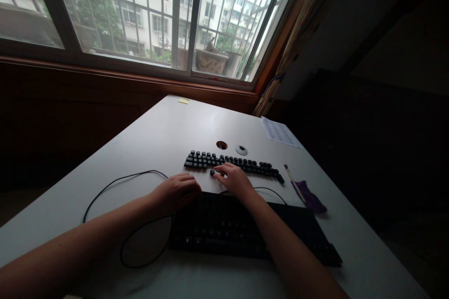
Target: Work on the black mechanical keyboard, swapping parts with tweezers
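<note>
We have a small, square black keycap (212,173) at the fingertips of our curved right hand (232,178), whether pinched we cannot tell, beside rows of matching black keycaps (240,162) on the smooth white tabletop (150,142). Our left hand (178,190) curls at the far left corner of the long black keyboard (217,229); its grip we cannot tell.

You cannot read any text here with certainty. The keycaps (235,161) in rows and the keyboard (217,233) before you show small pale marks, too small for reading. The paper sheet (280,131) carries faint print, and the window frame (210,77) has tiny reddish marks, both illegible to you.
</note>
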A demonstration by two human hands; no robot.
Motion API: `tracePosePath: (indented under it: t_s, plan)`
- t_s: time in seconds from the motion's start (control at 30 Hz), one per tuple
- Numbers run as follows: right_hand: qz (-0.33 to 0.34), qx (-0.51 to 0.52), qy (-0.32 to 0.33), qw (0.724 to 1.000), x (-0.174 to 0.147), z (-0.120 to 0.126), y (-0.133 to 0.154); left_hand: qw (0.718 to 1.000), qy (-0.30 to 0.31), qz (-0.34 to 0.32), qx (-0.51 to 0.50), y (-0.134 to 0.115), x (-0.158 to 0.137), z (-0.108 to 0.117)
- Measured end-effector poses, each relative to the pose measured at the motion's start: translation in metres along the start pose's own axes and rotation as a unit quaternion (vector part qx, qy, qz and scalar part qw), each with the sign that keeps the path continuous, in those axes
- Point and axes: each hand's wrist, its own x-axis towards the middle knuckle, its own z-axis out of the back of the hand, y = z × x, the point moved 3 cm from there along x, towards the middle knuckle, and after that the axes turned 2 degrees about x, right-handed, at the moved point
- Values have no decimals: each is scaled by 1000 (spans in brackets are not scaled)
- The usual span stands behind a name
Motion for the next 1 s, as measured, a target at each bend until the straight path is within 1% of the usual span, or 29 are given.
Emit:
tracePosePath:
  t_s: [0.13, 0.3, 0.43, 0.57, 0.83, 1.0]
  plan:
    - [11, -5, -8, 1000, -3, 5, 2, 1000, 3, -5, 1, -2, 0, 1]
    - [35, -37, 20, 998, -6, 4, 6, 1000, 4, -7, 3, -6, 1, 3]
    - [35, -46, 33, 998, -5, 1, 7, 1000, 7, -5, 2, -5, 1, 2]
    - [32, -61, 36, 997, -4, 0, 8, 1000, 6, -9, 7, -5, 1, 2]
    - [51, -79, 36, 995, -8, -2, 9, 1000, 9, -12, 11, -8, 2, 4]
    - [52, -82, 27, 995, -11, 0, 10, 1000, 10, -11, 14, -8, 3, 3]
